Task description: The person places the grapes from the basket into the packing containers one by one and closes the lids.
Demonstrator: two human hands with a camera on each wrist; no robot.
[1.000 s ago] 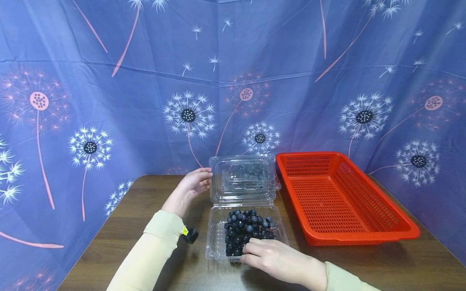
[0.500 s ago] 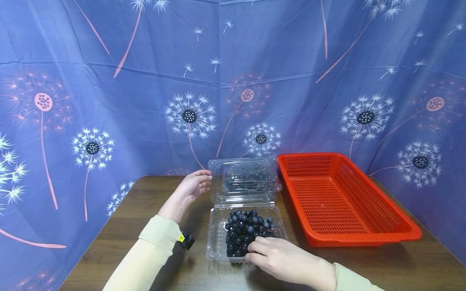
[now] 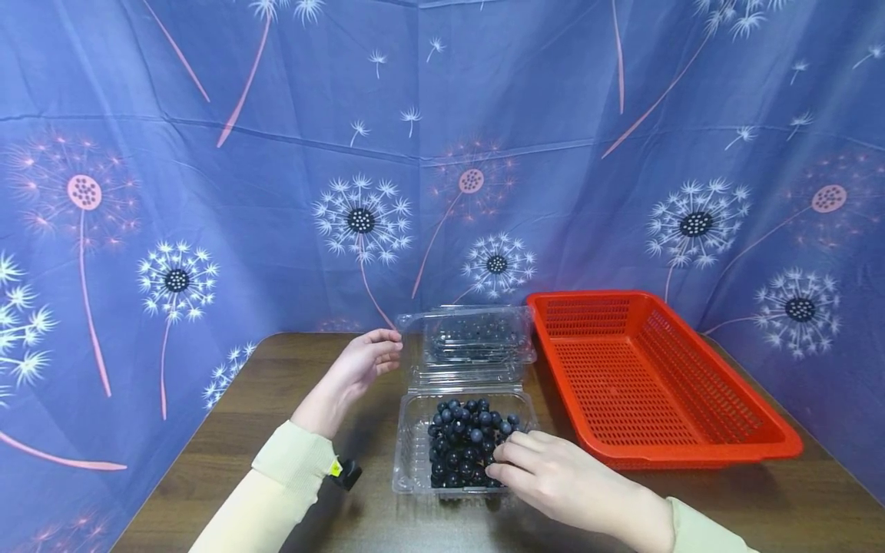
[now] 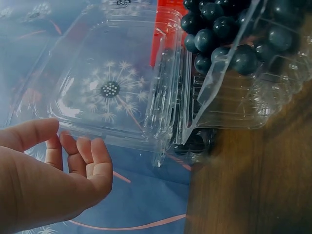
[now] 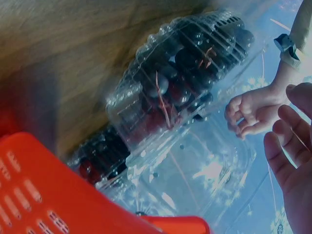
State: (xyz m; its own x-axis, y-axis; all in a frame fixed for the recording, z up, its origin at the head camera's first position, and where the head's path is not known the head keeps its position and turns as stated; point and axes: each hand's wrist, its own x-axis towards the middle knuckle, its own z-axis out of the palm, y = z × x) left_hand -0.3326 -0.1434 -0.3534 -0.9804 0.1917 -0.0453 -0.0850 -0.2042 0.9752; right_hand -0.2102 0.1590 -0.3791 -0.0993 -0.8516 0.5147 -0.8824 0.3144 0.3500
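Observation:
A bunch of dark grapes (image 3: 459, 445) lies in a clear plastic clamshell box (image 3: 412, 461) on the table. The box's clear lid (image 4: 73, 92) stands raised at the back and leans away. At the lid's left edge is my left hand (image 3: 361, 365), its fingers loosely bent; whether a fingertip touches the lid I cannot tell. My right hand (image 3: 553, 472) is over the box's front right corner, beside the grapes. In the right wrist view its fingers (image 5: 280, 156) are relaxed, with nothing between them.
A red perforated plastic basket (image 3: 622, 384) stands right of the box on the wooden table (image 3: 228, 461). Behind the raised lid, another clear box (image 3: 477, 338) holds dark fruit. A blue dandelion-print cloth (image 3: 276, 192) hangs around the table's back and sides.
The lid has tipped further back, away from me. My right hand has shifted right, off the grapes' front edge. The left hand has barely moved, and the grapes stay put.

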